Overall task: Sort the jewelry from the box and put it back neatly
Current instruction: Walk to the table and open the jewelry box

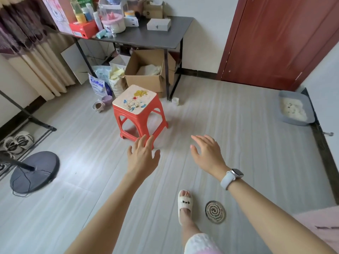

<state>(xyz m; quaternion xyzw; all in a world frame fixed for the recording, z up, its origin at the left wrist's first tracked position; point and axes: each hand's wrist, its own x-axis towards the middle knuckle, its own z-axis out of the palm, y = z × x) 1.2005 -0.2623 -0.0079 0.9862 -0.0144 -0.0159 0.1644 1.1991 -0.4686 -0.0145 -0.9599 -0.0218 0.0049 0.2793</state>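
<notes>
A white jewelry box (158, 24) with a small clasp sits shut on the dark grey table (165, 38) at the back of the room. Both my arms stretch out in front of me above the floor. My left hand (142, 155) hovers with fingers spread, just in front of the red plastic stool (140, 110). My right hand (207, 154), with a watch on its wrist, is held out flat and holds nothing. No jewelry is visible. The box is far from both hands.
The red stool with a flowered top stands between me and the table. Cardboard boxes (146, 72) and bags sit under the table. A fan base (34, 171) is at left, a litter tray (293, 110) at right, a mosquito coil (215, 212) by my foot.
</notes>
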